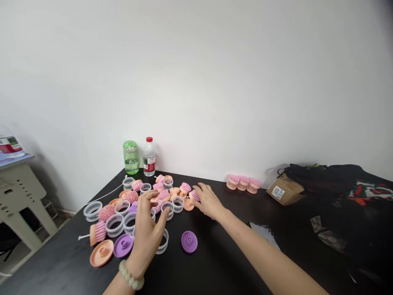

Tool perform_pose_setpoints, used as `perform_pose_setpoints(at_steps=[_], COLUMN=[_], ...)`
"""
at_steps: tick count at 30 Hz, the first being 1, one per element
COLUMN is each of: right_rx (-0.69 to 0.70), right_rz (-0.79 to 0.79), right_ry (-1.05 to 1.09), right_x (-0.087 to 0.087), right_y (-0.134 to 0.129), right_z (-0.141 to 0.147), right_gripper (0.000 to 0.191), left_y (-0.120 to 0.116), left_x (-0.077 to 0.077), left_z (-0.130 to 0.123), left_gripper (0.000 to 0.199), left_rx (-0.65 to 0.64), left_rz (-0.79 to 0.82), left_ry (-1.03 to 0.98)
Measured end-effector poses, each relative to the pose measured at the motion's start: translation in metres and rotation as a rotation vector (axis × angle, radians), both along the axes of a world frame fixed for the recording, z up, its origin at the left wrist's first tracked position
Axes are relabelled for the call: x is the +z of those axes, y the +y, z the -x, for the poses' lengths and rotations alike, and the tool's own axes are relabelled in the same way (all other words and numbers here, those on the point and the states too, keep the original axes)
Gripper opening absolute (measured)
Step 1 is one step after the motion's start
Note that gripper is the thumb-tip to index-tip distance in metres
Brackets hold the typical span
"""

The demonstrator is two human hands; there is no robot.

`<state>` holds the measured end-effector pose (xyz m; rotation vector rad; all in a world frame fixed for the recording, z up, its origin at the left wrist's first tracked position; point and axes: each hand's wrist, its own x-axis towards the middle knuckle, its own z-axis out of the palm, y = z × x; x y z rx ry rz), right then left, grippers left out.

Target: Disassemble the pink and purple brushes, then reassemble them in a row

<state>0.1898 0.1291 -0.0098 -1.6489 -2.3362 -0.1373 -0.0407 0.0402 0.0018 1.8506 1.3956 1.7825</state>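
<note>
And here we are at the black worktop point(172, 274), with the lone purple disc point(189, 241) lying flat as our marker! Left of it comes the left hand point(145, 233), beaded bracelet point(130, 276) at the wrist, hovering among the translucent rings point(114, 234), fingers curved and thumb set wide apart from them; whether they touch a ring, I cannot tell. Beyond the disc and a touch right, the right hand point(210, 203) reaches in, its curled fingers and thumb around a pink bristled piece point(194, 196), a moderate gap between them, though a firm grip cannot be made out. Just beneath that piece, a small peach disc point(188, 205), still beyond our marker. Out to the marker's left, a large peach disc point(102, 253) sits beside a second purple disc point(123, 246). Far beyond it to the left, a green bottle point(131, 157) and a red-capped bottle point(149, 157); beyond it to the right, three pink-topped brushes point(242, 183) in a row, then a brown paper bag point(285, 190)
</note>
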Motion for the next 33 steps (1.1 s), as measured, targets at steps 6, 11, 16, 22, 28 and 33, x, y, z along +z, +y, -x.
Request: perform_pose_setpoints(at_steps=[6,11,16,22,28,33], right_rx=[-0.059,-0.06,-0.019,0.05,0.045,0.069], right_rz=[0.136,0.087,0.017,0.044,0.129,0.16], right_ry=[0.006,0.1,0.262,0.579,0.785,0.949], right_x=[0.005,0.017,0.026,0.012,-0.009,-0.015], right_y=[-0.003,-0.019,-0.047,-0.098,-0.123,-0.123], right_z=[0.012,0.011,0.013,0.014,0.019,0.018], right_gripper=[0.027,0.025,0.032,0.03,0.031,0.031], left_y=[0.01,0.011,0.013,0.02,0.032,0.033], left_x=[-0.005,-0.003,-0.009,-0.01,-0.011,-0.008], left_z=[0.007,0.01,0.006,0.002,-0.001,0.001], left_gripper=[0.03,0.022,0.033,0.053,0.042,0.04], left_rx=[-0.007,0.065,0.169,0.194,0.134,0.101], left_rz=[0.039,0.011,0.093,0.243,0.255,0.229], left_ry=[-0.07,0.153,0.565,0.777,0.8,0.759])
